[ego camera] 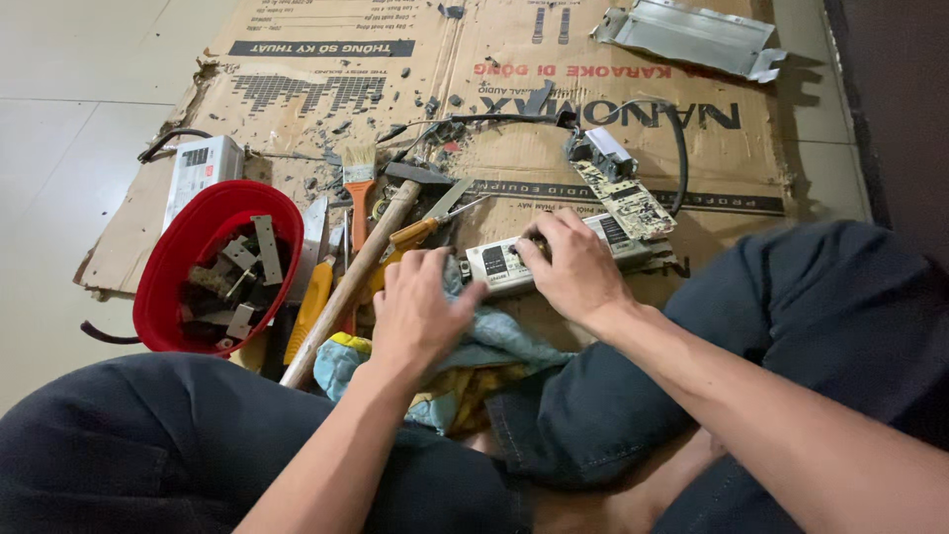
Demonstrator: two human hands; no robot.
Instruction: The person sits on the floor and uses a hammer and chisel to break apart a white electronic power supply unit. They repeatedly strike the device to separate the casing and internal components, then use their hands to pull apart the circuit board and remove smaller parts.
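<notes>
- Your right hand (573,265) lies on the long white remote-like unit (504,265), fingers curled over its top edge, clasping it against the cardboard sheet (297,59) on the floor.
- Your left hand (420,311) presses the blue cloth (494,341) at the unit's left end, fingers bent and touching that end.
- The unit's long axis runs left to right, slightly rising to the right; your right hand is on it, the left just beside it.
- A bare circuit board (628,198) lies just beyond the unit.
- Left of the unit lie a hammer (356,267) and a brush (360,188); farther left stands a red bowl (163,267) of metal bits.
</notes>
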